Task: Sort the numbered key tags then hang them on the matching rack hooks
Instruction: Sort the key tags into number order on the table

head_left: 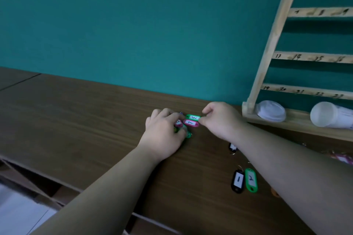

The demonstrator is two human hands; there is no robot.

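- Head view only; the rack [271, 44] leans against the wall, numbered slats showing; no tag hangs on the part in view.
- The worktop [86, 116] runs out leftward from the rack's foot; every tag lies on it.
- Left hand [162, 135], well left of the rack's foot, is curled over a small pile [179, 123] of tags, fingers closed round them.
- Right hand [219, 120], between pile and rack, pinches the end of green tag 3 [193, 117] with thumb and finger; pink tag 7 [191, 123] lies touching it.
- Black tag 1 [238, 181] and green tag 2 [251, 179] lie side by side, touching, in front of the rack toward the person; another black tag [232, 147] shows beside the right forearm, number hidden.
- Step, as I judge it: sorting; 1 and 2 are laid out in order, 3 is being taken; hanging not yet begun.
- Next move calls for drawing tag 3 clear without dragging tag 7; the left hand should pin the pile; then lay 3 just beside tag 2.
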